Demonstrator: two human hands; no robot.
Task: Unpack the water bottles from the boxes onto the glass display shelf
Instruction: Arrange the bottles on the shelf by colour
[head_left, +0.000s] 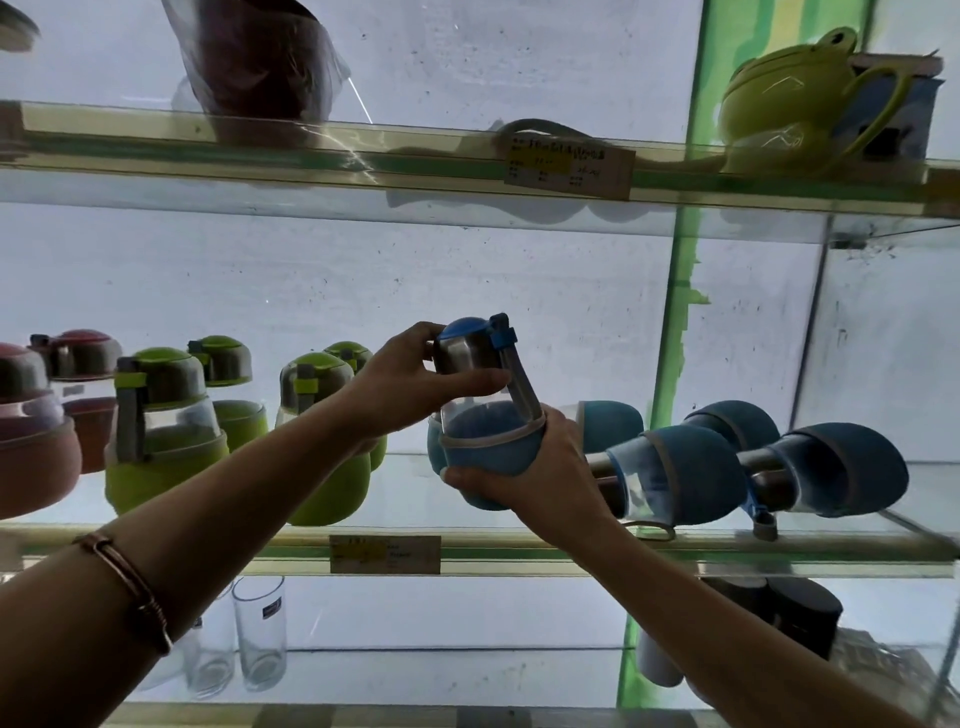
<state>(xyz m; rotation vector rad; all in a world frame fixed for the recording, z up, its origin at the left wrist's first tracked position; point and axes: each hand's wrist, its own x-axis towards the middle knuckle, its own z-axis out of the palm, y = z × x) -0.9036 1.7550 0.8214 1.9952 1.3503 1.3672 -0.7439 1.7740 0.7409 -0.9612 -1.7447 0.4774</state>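
Above the glass shelf (571, 540), my left hand (410, 384) grips the blue bottle (485, 410) at its lid, my right hand (540, 467) cups its base; set it upright, clear of the toppled blue bottles (685, 467) at right.

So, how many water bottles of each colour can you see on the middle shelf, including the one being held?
Red bottles: 2
Green bottles: 4
Blue bottles: 5 clear, one held; perhaps another hidden behind it
Total: 11 clear

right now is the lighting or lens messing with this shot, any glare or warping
Head view: strongly backlit by the pale rear panel, so both forearms and the left hand look dark; a bright glare streak crosses the upper glass shelf; wide-angle bending curves shelf edges; the yellow-and-white price label is too blurred to read.
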